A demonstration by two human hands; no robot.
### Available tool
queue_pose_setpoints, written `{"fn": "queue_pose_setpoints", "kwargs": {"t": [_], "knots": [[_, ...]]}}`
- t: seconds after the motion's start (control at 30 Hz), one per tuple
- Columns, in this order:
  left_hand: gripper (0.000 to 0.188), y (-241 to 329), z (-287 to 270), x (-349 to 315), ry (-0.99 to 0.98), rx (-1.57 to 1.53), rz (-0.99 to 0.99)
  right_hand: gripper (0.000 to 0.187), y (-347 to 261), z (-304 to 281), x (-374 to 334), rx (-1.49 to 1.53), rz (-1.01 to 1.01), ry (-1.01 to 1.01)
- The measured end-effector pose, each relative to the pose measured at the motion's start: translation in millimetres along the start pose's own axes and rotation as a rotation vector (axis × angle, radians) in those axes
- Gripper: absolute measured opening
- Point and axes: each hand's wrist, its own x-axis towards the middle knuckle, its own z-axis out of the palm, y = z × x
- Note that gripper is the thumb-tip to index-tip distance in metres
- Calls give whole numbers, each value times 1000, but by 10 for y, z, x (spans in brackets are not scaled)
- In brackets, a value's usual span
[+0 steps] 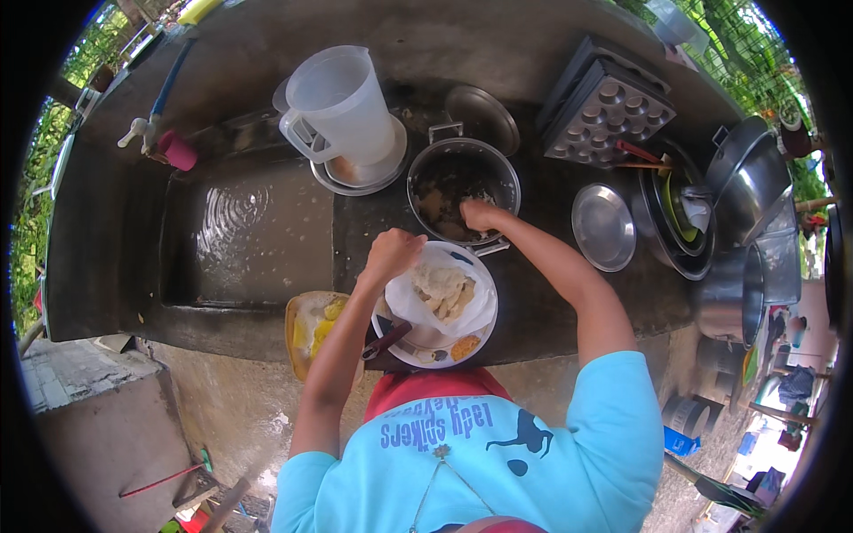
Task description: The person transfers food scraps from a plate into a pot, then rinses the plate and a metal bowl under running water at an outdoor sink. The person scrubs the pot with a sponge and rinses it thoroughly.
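Note:
My right hand point(481, 215) reaches into a metal pot point(426, 164), its fingers drawn together near pale bits inside. Whatever those fingers hold is too small to make out. At the upper left rim of a white plate point(490, 293), my left hand point(394, 252) is closed, and what is in it, if anything, does not show. On the plate lies a clear plastic bag point(408, 298), spread around pale floury pieces point(444, 291). An orange-brown clump point(464, 347) sits on the plate too. A dark handle point(387, 341) sticks out over its left side.
A white plastic pitcher point(342, 107) stands in a basin left of the pot. Further left is a wet sink point(240, 235); a yellow container point(295, 338) rests at the counter's front edge. Rightward are a muffin tin point(604, 115), a round metal pan point(604, 228) and stacked basins point(653, 231).

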Motion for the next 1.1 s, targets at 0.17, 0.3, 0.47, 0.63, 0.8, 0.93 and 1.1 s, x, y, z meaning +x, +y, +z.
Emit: {"fn": "queue_pose_setpoints", "kwargs": {"t": [0.17, 0.3, 0.47, 0.63, 0.8, 0.93, 1.1], "knots": [[44, 13, 54, 275, -62, 29, -129, 30, -93, -120, -16, -132, 165, 16], [44, -38, 107, 385, -30, 88, -90, 29, -383, -72, 172, 304, -50, -202], [42, -76, 159, 463, -32, 89, -112, 30, -504, -55, 469, 359, -61, 578], [38, -64, 222, 500, 9, 152, -80, 29, -566, -3, 446, 374, -244, 175], [37, -116, 258, 551, 2, 124, -130, 33, -602, 39, 408, 797, -303, 462], [37, -154, 312, 578, 29, 156, -112, 27, -693, 147, 495, 869, -113, 395], [37, -144, 363, 557, 61, 107, -153, 23, -797, 233, 491, 678, -82, 342]]}}
